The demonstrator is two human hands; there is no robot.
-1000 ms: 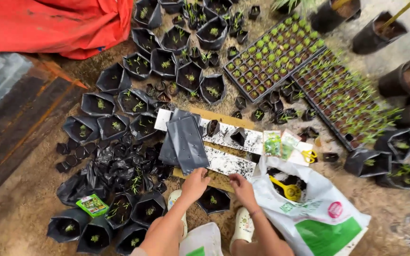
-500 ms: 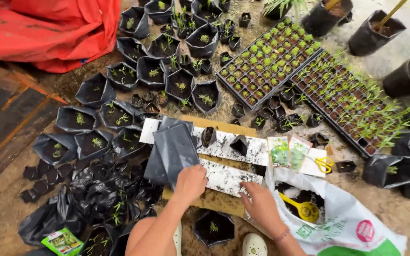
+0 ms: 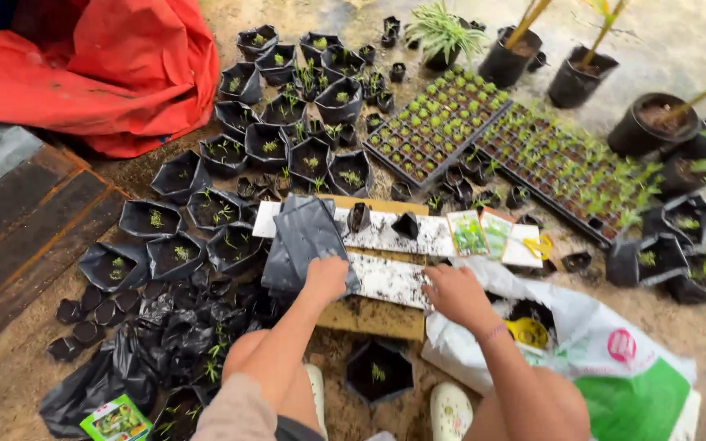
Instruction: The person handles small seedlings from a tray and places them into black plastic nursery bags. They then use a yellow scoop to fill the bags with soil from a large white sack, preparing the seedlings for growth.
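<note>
Left hand [image 3: 326,278] pressed flat on the lower edge of a stack of empty black bags [image 3: 304,245] lying on the white board [image 3: 386,282], right hand [image 3: 455,296] open beside: thin, limp, slippery film, probably best pinched at one corner to peel a single bag.
</note>
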